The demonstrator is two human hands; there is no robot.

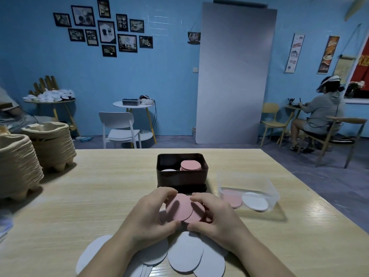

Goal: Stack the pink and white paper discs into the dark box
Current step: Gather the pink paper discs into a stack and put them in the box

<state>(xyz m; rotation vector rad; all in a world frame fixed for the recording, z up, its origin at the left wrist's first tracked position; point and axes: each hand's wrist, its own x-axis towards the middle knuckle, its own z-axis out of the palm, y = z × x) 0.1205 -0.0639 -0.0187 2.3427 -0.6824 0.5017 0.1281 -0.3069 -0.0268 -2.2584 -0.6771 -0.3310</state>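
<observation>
"Coffee" on blk wall sign (193,37), wht banner (294,53) & brn poster (328,54)

- Dim indoor scene with a cool blue cast, matching the blue wall (169,86).
- Soft overhead light leaves a pale sheen on the right side of the wooden table (99,196), near the clear tub (245,180).
- Faint, diffuse shadows sit under the stacked pulp trays (18,166) and beside the dark box (181,178).
- The left hand (147,214) and right hand (217,212) grip pink discs (180,208); a soft grey shadow crosses the top disc.
- The wide-angle lens bends straight lines and stretches the forearms toward the bottom corners.
- Detail is soft throughout; the far left edge is smeared with blur.
</observation>
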